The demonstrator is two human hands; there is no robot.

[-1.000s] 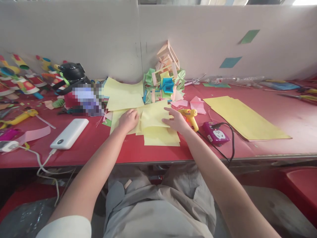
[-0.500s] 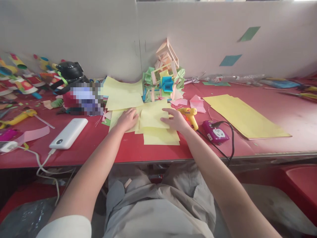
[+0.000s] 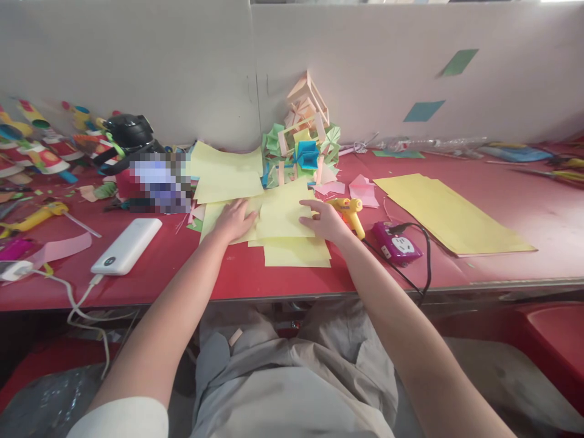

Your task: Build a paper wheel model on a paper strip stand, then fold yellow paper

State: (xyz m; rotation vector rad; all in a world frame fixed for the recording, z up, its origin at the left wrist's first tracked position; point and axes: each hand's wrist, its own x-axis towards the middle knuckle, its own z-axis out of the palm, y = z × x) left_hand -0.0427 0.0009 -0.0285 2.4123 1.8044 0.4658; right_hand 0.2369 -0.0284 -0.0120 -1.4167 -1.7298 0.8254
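My left hand (image 3: 236, 220) lies with its fingers spread on a pale yellow sheet of paper (image 3: 214, 222), close to the left edge of a smaller yellow sheet (image 3: 283, 210). At that smaller sheet's right edge is my right hand (image 3: 323, 220), its fingers and thumb apart and touching the paper. More yellow paper (image 3: 298, 254) shows beneath, toward the table's front. Just beyond my right hand rests a yellow glue gun (image 3: 350, 213). Behind the sheets stands a pile of folded paper pieces (image 3: 303, 131) in peach, green and blue.
Another yellow sheet (image 3: 228, 173) leans at the back. On the right are a purple power socket (image 3: 398, 243) with a black cord and a yellow paper stack (image 3: 460, 216). A white power bank (image 3: 128, 246), a second glue gun (image 3: 36, 216) and a black-lidded bottle (image 3: 130, 131) occupy the left.
The smaller yellow sheet has turned slightly, its far right corner shifting away from me. My left hand's fingers have moved a little; my right hand is almost where it was.
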